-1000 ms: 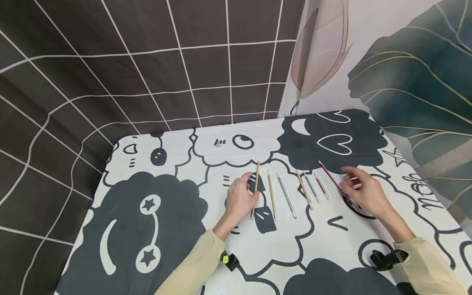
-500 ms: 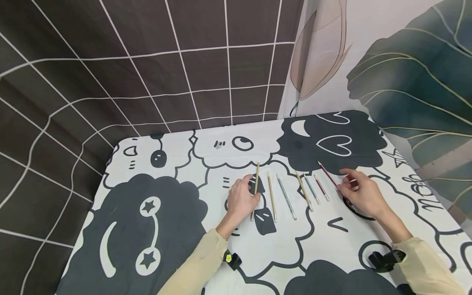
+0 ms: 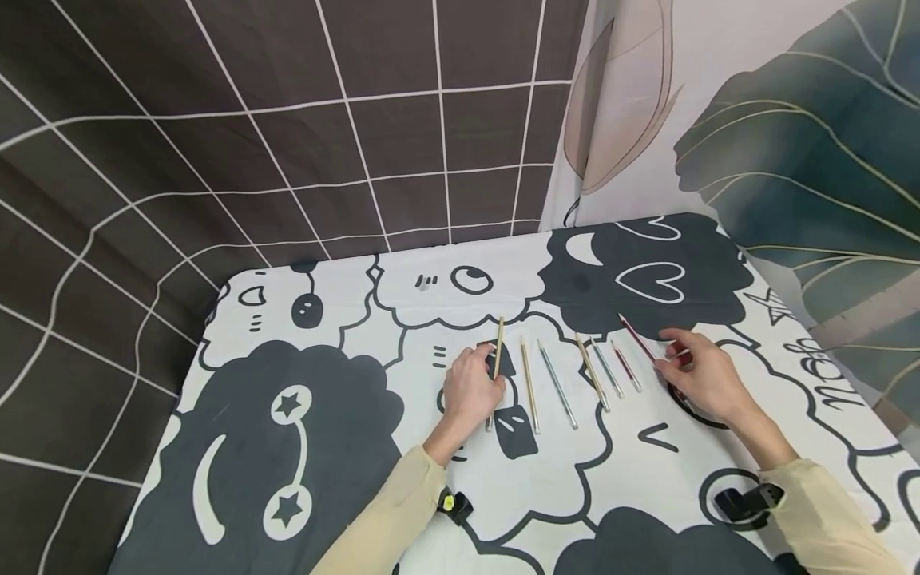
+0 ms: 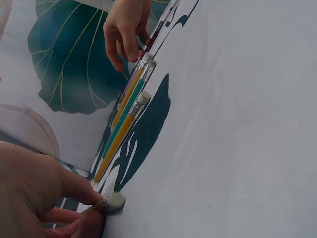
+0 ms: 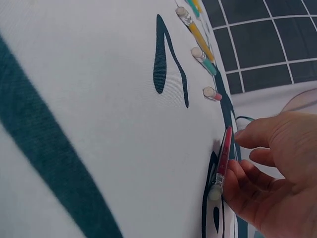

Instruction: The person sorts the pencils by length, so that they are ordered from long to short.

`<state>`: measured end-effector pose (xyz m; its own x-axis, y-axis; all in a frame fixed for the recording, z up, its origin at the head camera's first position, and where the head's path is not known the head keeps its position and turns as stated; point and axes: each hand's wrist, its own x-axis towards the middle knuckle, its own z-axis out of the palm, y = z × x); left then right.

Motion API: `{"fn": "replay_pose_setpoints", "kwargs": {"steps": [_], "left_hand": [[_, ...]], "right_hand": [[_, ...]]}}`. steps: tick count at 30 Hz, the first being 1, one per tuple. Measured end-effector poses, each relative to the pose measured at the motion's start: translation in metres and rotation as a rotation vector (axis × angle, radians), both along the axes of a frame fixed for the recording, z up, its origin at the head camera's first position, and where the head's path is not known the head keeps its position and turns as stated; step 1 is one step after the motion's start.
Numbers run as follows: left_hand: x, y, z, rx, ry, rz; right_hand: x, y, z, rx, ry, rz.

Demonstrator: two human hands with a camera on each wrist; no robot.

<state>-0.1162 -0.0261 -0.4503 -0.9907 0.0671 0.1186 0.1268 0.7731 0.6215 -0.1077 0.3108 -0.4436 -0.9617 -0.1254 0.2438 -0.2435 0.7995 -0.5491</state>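
Observation:
My left hand [image 3: 470, 387] pinches a yellow pencil [image 3: 499, 343] between thumb and fingers. Its white eraser [image 4: 117, 200] sticks out past the fingertips in the left wrist view. My right hand [image 3: 704, 375] is at a dark red pencil [image 3: 636, 335], fingers curled, thumb close to its shaft. In the right wrist view this pencil's eraser end [image 5: 216, 191] shows beside the fingers. Between the hands lie a yellow pencil [image 3: 529, 383], a green pencil [image 3: 557, 383], another yellow pencil [image 3: 592, 371], a second green pencil [image 3: 607, 367] and a short red pencil [image 3: 627, 365].
A white cloth with dark cartoon drawings [image 3: 575, 479] covers the table. Behind it hangs a dark curtain with a white grid [image 3: 402, 136]. A leaf-print curtain [image 3: 805, 160] hangs at the right.
The right hand has shifted slightly left and up along the dark red pencil. The left hand stays on its yellow pencil, almost still. The other pencils lie as before.

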Motion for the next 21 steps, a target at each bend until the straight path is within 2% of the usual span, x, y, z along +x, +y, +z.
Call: {"fn": "replay_pose_setpoints", "kwargs": {"steps": [6,21], "left_hand": [[-0.002,0.0007,0.0001,-0.009,-0.012,-0.013],[-0.0024,0.0011,0.0012,-0.001,-0.026,-0.012]], "right_hand": [[-0.0008,-0.0005,-0.0011,0.006,-0.01,-0.01],[-0.004,-0.0029,-0.0032,0.054,0.03,-0.009]]}}
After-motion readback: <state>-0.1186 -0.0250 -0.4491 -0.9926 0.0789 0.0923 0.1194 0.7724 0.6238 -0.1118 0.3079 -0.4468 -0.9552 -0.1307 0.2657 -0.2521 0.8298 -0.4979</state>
